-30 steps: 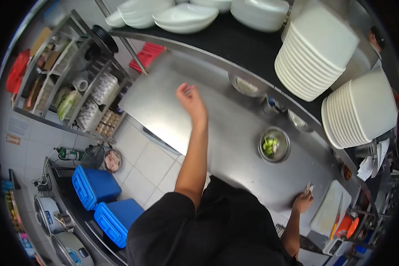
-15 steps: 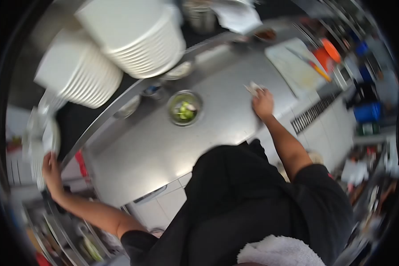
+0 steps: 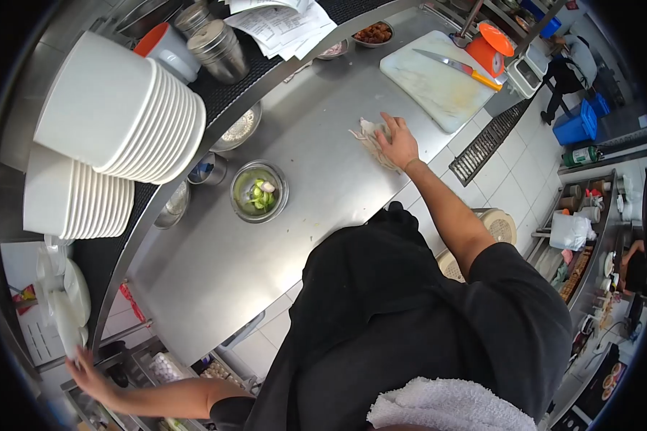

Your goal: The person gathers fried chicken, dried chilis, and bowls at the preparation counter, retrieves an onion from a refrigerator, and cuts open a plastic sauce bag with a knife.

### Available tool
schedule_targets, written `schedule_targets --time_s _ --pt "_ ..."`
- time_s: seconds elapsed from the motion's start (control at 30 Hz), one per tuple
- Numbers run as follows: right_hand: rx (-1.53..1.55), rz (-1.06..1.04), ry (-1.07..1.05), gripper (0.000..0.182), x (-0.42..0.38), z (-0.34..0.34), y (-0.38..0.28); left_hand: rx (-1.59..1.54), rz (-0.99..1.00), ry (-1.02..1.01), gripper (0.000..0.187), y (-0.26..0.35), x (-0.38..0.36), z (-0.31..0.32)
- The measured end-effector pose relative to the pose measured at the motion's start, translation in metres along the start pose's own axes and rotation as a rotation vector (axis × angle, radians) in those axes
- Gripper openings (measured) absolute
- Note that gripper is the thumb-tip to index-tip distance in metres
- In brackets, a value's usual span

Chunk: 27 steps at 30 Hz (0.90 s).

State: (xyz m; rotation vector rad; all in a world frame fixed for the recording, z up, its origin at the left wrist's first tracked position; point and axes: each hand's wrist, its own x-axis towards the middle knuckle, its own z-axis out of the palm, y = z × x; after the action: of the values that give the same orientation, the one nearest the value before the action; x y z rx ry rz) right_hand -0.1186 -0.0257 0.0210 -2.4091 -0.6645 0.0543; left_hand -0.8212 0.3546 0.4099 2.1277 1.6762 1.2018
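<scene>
My right hand (image 3: 399,142) rests with fingers spread at the edge of a crumpled whitish cloth (image 3: 372,144) on the steel counter (image 3: 323,136). At the lower left, my left hand (image 3: 88,378) is raised with its fingers apart, a little blurred, beside the lower end of some white oval dishes (image 3: 66,320); whether the fingertips touch them I cannot tell. Between the hands, a metal bowl (image 3: 284,195) on the counter holds green pieces (image 3: 261,195).
A knife with an orange handle (image 3: 485,79) lies on a white cutting board (image 3: 435,86). Stacked white containers (image 3: 122,108), metal canisters (image 3: 219,52) and papers (image 3: 284,27) stand on the black shelf (image 3: 266,72). A person (image 3: 568,72) is in the far background.
The view has shifted and sharpened. My left hand has moved down along the white dishes and its fingers have spread. My right hand's fingers have opened out over the cloth.
</scene>
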Motion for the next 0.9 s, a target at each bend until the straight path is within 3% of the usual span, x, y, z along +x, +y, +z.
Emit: schedule_targets --time_s 0.07,0.13,0.2,0.27,0.33,0.47,0.53,0.6,0.67,0.73,0.83,0.9 --pt "0.111 0.03 0.012 0.048 0.011 -0.026 -0.012 -0.079 -0.007 0.12 0.034 0.019 -0.045 -0.029" --pt "0.26 0.018 -0.039 0.042 0.026 -0.027 -0.012 0.267 -0.056 0.179 0.051 0.105 -0.122 -0.03" --pt "0.438 -0.041 -0.139 0.037 0.044 -0.018 -0.008 -0.022 -0.048 0.11 0.051 0.137 -0.181 -0.009" --pt "0.76 0.061 -0.54 0.033 0.043 -0.038 -0.043 -0.067 0.043 -0.11 0.032 0.179 -0.228 0.033" --pt "0.953 0.075 -0.946 0.043 0.043 -0.059 -0.069 -0.332 0.052 -0.402 0.025 0.2 -0.262 0.102" --pt "1.047 0.226 -1.604 0.065 0.054 -0.086 -0.053 -0.566 -0.186 -0.92 0.032 0.311 -0.307 0.262" --pt "1.103 0.305 -1.809 0.073 0.069 -0.091 -0.022 -0.536 0.019 -1.115 0.026 0.357 -0.321 0.334" --pt "1.266 0.311 -1.722 0.057 0.093 -0.114 0.015 -0.545 0.017 -1.217 0.026 0.414 -0.338 0.387" --pt "1.329 0.32 -1.569 0.049 0.118 -0.119 0.061 -0.44 0.178 -1.25 0.028 0.461 -0.35 0.425" --pt "1.342 0.359 -1.478 0.042 0.15 -0.128 0.104 -0.586 0.144 -1.122 0.028 0.507 -0.367 0.452" --pt "1.307 0.415 -1.101 0.041 0.217 -0.147 0.178 -0.674 0.158 -0.915 0.029 0.557 -0.374 0.453" --pt "1.223 0.428 -0.766 0.043 0.261 -0.184 0.186 -0.832 0.258 -0.935 0.03 0.573 -0.366 0.431"
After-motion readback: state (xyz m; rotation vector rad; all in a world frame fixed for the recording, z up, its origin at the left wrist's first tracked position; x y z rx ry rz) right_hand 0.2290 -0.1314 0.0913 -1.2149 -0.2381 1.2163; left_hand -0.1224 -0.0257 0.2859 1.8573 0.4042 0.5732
